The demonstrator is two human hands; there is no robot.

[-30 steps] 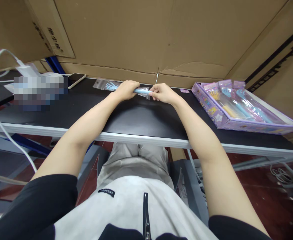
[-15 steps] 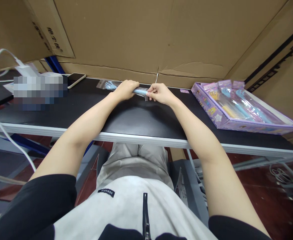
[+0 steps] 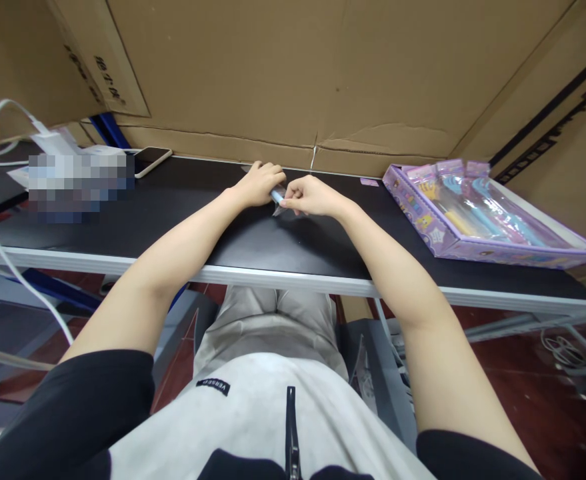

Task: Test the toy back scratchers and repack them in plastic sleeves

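Observation:
Both my hands meet over the far middle of the black table [image 3: 183,220]. My left hand [image 3: 257,185] is closed around a light blue toy stick in a clear plastic bag [image 3: 277,195]; only a short end of it shows between the hands. My right hand [image 3: 309,197] pinches that same end of the bag with its fingers closed. The rest of the stick is hidden behind my left hand.
A purple tray box [image 3: 443,243] with several bagged toy sticks lies at the right of the table. A phone [image 3: 151,159] and a white charger with cable [image 3: 47,140] sit at the far left. Cardboard sheets [image 3: 283,73] stand right behind the table.
The bagged stick lay crosswise with its hand-shaped end sticking out left of my left hand; now that end is hidden, and both hands have drawn closer together, slightly toward me.

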